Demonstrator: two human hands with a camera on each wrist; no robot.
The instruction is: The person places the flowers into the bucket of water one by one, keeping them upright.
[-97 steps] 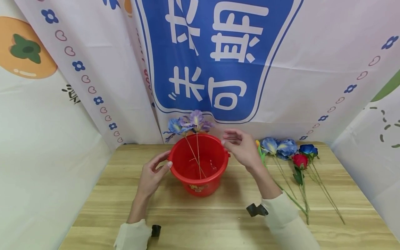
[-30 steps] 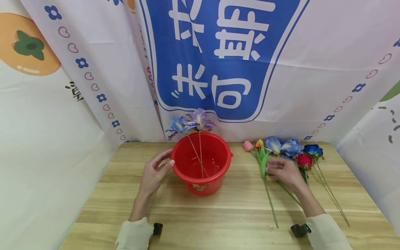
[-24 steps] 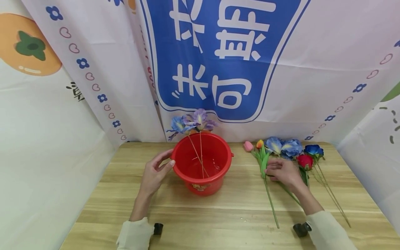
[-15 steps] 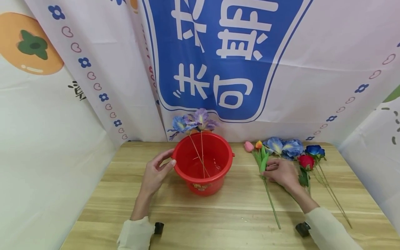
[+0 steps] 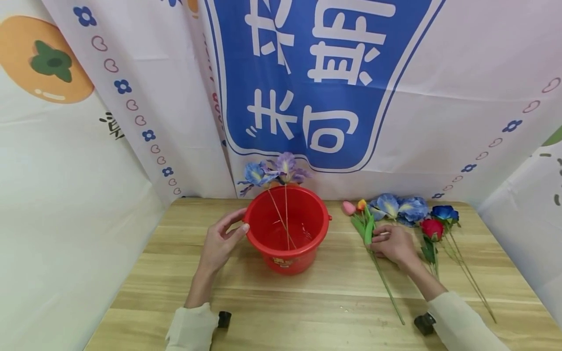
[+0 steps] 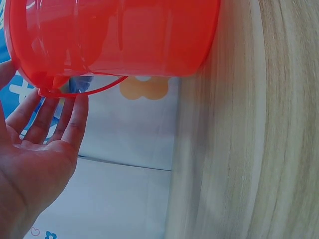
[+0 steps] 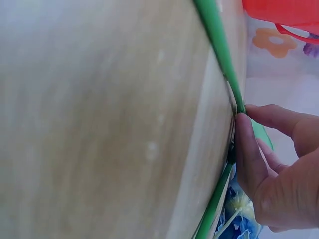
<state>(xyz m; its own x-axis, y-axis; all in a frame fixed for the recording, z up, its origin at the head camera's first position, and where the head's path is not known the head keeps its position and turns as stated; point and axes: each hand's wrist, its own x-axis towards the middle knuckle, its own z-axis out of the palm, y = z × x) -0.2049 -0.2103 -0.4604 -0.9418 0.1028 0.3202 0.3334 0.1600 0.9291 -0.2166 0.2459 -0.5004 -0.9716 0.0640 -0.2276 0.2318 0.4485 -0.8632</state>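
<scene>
A red bucket point(image 5: 287, 258) stands upright on the wooden table, with two iris stems point(image 5: 281, 219) leaning inside it and their blue and purple blooms point(image 5: 285, 168) above the far rim. My left hand point(image 5: 219, 243) touches the bucket's left side near the handle joint; its fingers point(image 6: 75, 124) reach out fairly straight in the left wrist view. With thumb and forefinger, my right hand point(image 7: 284, 164) pinches a green tulip stem point(image 7: 224, 59) just off the table. Pink point(image 5: 349, 208) and orange point(image 5: 361, 204) tulip heads lie beyond that hand point(image 5: 394, 243); which one belongs to the pinched stem I cannot tell.
Right of the tulips lie blue irises point(image 5: 397, 208), a red rose point(image 5: 432, 228) and a dark blue rose point(image 5: 445, 213), their stems pointing toward me. A printed cloth point(image 5: 439, 122) hangs behind the table point(image 5: 272, 312).
My right hand has gone from the bucket's right rim to the tulips and closed on a stem, whose lower end has swung slightly right. The left hand stays at the bucket.
</scene>
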